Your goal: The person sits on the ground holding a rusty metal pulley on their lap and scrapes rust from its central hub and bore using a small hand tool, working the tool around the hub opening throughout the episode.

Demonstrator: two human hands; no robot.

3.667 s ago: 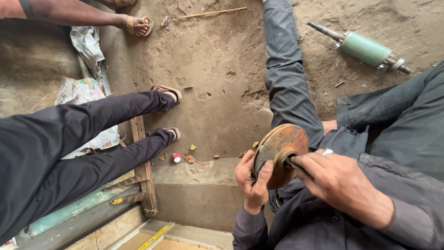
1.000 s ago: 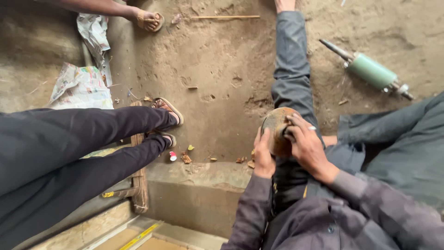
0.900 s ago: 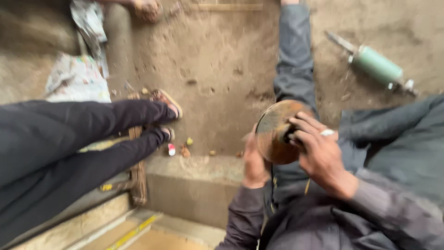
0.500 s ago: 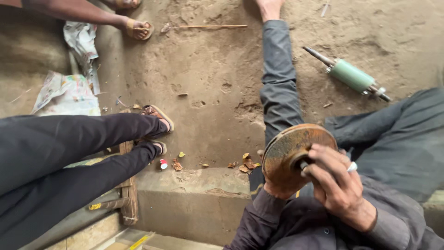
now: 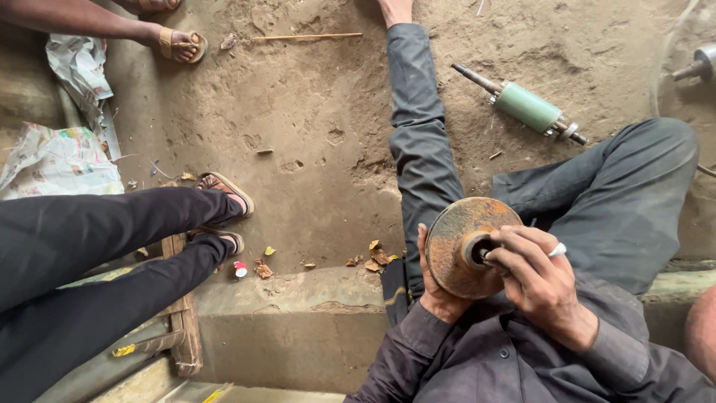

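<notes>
left hand (image 5: pixel 440 287) gripping rusty disc (image 5: pixel 466 246) from behind over the lap | right hand (image 5: pixel 533 280) pinching its hub | green roller (image 5: pixel 526 107) lying on sandy floor (image 5: pixel 298 134) beyond concrete ledge (image 5: pixel 298 313)

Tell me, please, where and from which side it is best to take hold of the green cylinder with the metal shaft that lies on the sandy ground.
Probably grip the green cylinder around its green middle body, coming from above with the fingers across its width. It lies flat on the sandy ground, tilted diagonally, so its long sides are free. The body is the thickest part; the thin shaft ends look harder to hold steadily.
</notes>
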